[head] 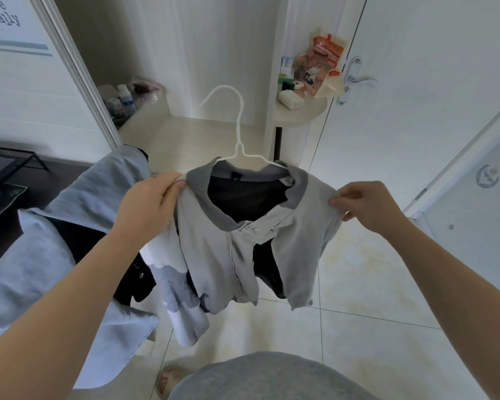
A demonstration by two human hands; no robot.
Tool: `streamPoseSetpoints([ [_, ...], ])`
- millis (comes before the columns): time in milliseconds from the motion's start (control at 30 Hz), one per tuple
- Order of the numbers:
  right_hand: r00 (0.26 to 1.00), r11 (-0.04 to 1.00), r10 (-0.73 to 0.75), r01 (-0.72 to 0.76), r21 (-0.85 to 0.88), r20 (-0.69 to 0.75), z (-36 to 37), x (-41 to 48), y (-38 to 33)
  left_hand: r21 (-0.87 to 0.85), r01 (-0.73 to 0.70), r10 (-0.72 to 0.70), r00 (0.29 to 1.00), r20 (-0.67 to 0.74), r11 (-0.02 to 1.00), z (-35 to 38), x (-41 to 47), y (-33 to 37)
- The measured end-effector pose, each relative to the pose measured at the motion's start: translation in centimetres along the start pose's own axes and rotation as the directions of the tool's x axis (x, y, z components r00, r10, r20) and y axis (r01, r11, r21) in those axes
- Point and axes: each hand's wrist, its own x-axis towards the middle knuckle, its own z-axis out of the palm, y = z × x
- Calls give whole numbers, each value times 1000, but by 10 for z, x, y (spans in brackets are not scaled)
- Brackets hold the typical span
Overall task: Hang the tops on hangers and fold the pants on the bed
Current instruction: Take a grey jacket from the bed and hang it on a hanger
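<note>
Left hand [150,203] pinches the jacket [231,249] at the shoulder just left of the hanger [238,125]. Right hand [364,203] pinches the opposite shoulder, right of the hanger. Both are closed on cloth.

Jacket sits on the hanger, held in the air over the floor tiles. Front faces the person, top snap closed, lower edges hanging apart.

Orientation: collar up, hem down, so the long axis is about vertical. Hanger arms run left-right through the shoulders. Hook points up and curls left.

Progress (judgement): this top is threaded and its shoulders are being settled. It is not yet on any rail. A blue garment [40,255] lies draped left of the hanger with dark cloth under it, apparently still to do. No bed or pants in view.

Door [416,82] beyond the hanger, to the right.
</note>
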Motion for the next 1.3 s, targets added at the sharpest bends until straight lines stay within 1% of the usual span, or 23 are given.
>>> streamPoseSetpoints([
  [67,995,983,-34,49,177,-89,-2,0,-1,-14,25,-25,1000,14,1000,-2,0,-5],
  [100,993,967,-46,72,243,-108,-2,-1,0,-14,37,-37,999,15,999,-3,0,-7],
  [167,992,944,-68,98,314,-105,-1,-1,0,-11,42,-42,999,10,999,-6,0,-9],
  [300,995,922,-56,84,377,-83,2,-1,-4,-27,16,-16,1000,1,1000,-9,1,-10],
  [367,991,913,-60,104,394,-122,0,2,-10,-26,7,-7,1000,-6,1000,-8,1,-9],
  [500,957,930,-105,191,315,-272,-2,6,-33,15,-19,19,1000,3,1000,-7,5,-6],
  [533,945,924,-131,226,307,-300,-2,5,-40,22,-25,24,1000,8,999,-7,6,-5],
  [600,918,886,-230,335,321,-322,-7,-3,-55,35,-20,20,1000,6,999,-7,7,-1],
  [633,907,856,-293,390,340,-303,-10,-7,-61,41,-9,9,1000,-3,999,-8,8,0],
  [700,892,804,-404,453,385,-204,-17,-17,-68,29,2,-1,999,-37,1000,-11,8,3],
  [767,895,796,-435,433,424,-98,-22,-23,-70,-18,15,-16,995,-100,1000,-15,8,6],
  [800,906,816,-419,400,417,-50,-24,-24,-70,-36,19,-24,990,-139,999,-17,8,8],
  [833,919,853,-395,368,371,-5,-25,-24,-69,-38,12,-18,985,-170,999,-18,10,10],
  [900,929,928,-357,341,153,96,-24,-22,-69,-39,-41,33,981,-190,998,-19,14,18],
  [967,920,926,-350,368,-82,175,-21,-20,-69,-32,-123,116,979,-166,992,-16,21,25],
  [1000,921,918,-343,371,-142,186,-21,-20,-70,-46,-160,151,976,-156,986,-13,25,26],
  [1033,923,916,-334,365,-164,189,-21,-20,-70,-65,-186,175,974,-147,980,-10,29,26],
  [1100,924,922,-322,356,-154,205,-22,-21,-73,-78,-248,236,962,-134,966,-4,36,23],
  [1167,922,939,-305,332,-85,237,-20,-22,-76,-43,-277,270,955,-126,960,2,42,14],
  [1200,925,952,-287,304,-34,250,-17,-22,-78,-10,-246,243,962,-123,969,6,45,9],
  [1233,930,964,-261,264,25,257,-13,-20,-81,22,-180,181,976,-117,983,10,48,5],
  [1300,946,975,-201,166,149,256,-4,-15,-84,55,-4,8,997,-72,998,17,57,-1],
])
